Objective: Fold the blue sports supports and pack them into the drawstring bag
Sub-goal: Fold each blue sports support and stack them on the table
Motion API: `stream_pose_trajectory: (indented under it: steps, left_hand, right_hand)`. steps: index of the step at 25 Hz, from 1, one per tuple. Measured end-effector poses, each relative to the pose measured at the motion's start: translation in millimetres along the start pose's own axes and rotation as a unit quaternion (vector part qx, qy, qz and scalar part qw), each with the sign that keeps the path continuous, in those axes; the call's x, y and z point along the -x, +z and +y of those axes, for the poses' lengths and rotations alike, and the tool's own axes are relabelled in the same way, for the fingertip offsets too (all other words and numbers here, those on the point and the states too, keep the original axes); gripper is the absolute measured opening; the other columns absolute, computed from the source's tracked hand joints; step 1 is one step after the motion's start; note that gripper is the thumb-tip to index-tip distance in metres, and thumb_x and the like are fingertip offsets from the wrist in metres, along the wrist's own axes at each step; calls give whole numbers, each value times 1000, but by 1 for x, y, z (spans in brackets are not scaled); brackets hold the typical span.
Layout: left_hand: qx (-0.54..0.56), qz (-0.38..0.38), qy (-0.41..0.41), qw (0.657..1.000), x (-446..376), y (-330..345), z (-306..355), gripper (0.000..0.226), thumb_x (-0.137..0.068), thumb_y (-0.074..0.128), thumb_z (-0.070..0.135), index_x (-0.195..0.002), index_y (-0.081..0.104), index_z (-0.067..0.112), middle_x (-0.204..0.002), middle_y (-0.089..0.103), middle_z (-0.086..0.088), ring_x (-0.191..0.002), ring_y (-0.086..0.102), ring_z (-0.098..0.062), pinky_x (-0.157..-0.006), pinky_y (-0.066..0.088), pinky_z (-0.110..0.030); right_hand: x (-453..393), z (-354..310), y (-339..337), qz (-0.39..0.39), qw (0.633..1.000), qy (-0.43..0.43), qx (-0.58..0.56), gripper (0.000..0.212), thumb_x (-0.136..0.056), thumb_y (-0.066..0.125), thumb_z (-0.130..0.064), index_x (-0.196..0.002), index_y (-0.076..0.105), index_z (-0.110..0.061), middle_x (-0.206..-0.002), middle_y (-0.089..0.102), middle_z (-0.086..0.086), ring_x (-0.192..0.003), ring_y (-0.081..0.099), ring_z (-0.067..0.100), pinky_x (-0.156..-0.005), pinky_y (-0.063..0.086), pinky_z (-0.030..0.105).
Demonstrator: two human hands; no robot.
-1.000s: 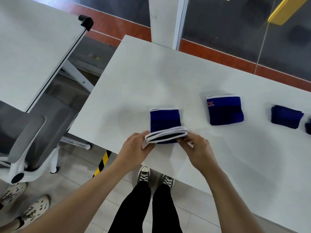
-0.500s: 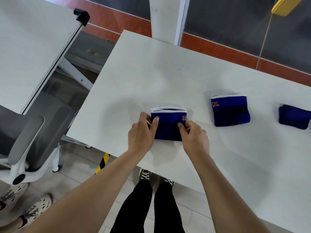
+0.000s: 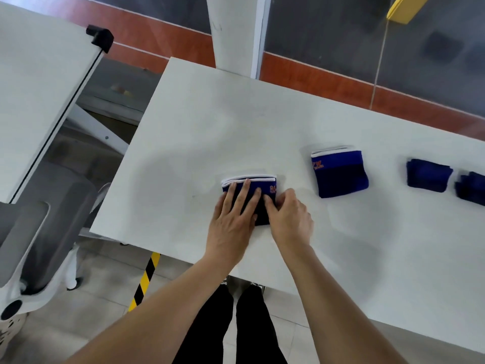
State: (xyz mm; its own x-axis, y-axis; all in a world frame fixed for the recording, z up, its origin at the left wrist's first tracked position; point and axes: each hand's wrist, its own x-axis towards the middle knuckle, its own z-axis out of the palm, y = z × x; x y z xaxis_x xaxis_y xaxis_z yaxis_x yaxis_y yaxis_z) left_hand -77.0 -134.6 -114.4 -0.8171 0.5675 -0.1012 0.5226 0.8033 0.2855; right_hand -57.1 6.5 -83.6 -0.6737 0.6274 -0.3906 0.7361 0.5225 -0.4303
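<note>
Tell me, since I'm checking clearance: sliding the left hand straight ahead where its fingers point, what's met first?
Likely nothing: beyond the white-edged blue folded support under the left hand, bare white table continues to its far edge.

Broad bare stretches of the white counter (image 3: 210,122) lie open to the left of and beyond the folded blue support (image 3: 252,185), which both hands cover: the left hand (image 3: 231,219) flat on top, the right hand (image 3: 288,219) touching its right edge. To the right, a second folded support (image 3: 339,173) sits near, with a clear strip of counter between. Farther right, two darker folded pieces (image 3: 427,176) (image 3: 471,189) lie just beside each other, narrowing passage there. The near counter on the right is bare. A white post (image 3: 231,35) stands against the far edge; a grey chair (image 3: 39,227) sits off the left side.
</note>
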Motion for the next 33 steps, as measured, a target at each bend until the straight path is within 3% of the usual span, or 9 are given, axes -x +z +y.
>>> stream_pose_trajectory:
  steps: [5,9,15,19,21,25,28,30,33]
  left_hand:
    - [-9,-28,9,1000,-9,-7,-6,61,-99,55,28,-156,31,25,-168,20,-4,-154,19,-31,-121,27,-44]
    - [5,-58,9,998,-14,-14,-6,62,-96,60,20,-153,37,23,-166,22,-6,-152,22,-34,-119,31,-47]
    - [203,-30,-65,977,-25,-65,24,39,-102,49,30,-140,55,21,-139,51,-5,-124,48,-30,-106,42,-43]
    - [490,-33,-243,836,-45,-93,68,20,-94,58,38,-106,67,24,-99,74,0,-93,71,-17,-85,57,-36]
    - [501,20,-281,819,-53,-97,84,9,-96,59,19,-103,65,17,-95,73,0,-89,71,-17,-75,58,-29]
    - [575,23,-329,749,-63,-87,127,23,-100,50,9,-114,65,19,-105,75,0,-101,70,-19,-89,56,-33]
    - [634,-6,-339,695,-70,-74,167,34,-99,43,5,-115,69,20,-105,78,-1,-103,72,-20,-93,56,-38]
    - [629,-1,-334,702,-76,-67,189,39,-98,39,4,-115,68,22,-106,77,3,-102,71,-14,-90,56,-31]
    - [571,5,-320,756,-93,-49,202,38,-96,36,13,-117,65,26,-118,70,3,-104,67,-8,-88,53,-24]
  right_hand:
    - [22,4,6,-9,989,87,-115,32,-97,55,-48,-105,62,-18,-99,69,0,-94,65,21,-80,50,34]
    - [21,-1,9,-78,927,190,-314,25,-92,68,-33,-107,73,-13,-92,75,2,-85,70,20,-85,59,38]
    - [38,-15,-35,-4,915,59,-399,5,-91,71,-18,-94,72,-22,-86,75,-10,-79,71,2,-70,54,17]
    - [52,-4,-54,22,944,-184,-273,16,-90,72,-16,-100,69,-26,-95,69,-19,-90,65,6,-83,52,27]
    - [47,16,-64,33,939,-265,-218,19,-95,64,-23,-112,68,-29,-112,66,-23,-104,60,1,-95,47,31]
    - [4,63,-106,82,957,-141,-238,36,-101,50,-39,-136,50,-32,-130,51,-18,-121,48,3,-104,48,42]
    - [-36,80,-132,-79,946,-49,-311,44,-104,41,-45,-146,40,-35,-136,54,-12,-121,53,8,-107,47,42]
    - [-52,87,-141,-112,940,-57,-316,42,-107,35,-40,-148,43,-35,-136,56,-9,-121,54,8,-110,44,37]
    - [-70,100,-150,-99,938,-52,-327,46,-105,40,-28,-149,44,-39,-135,54,-7,-122,52,7,-105,43,29]
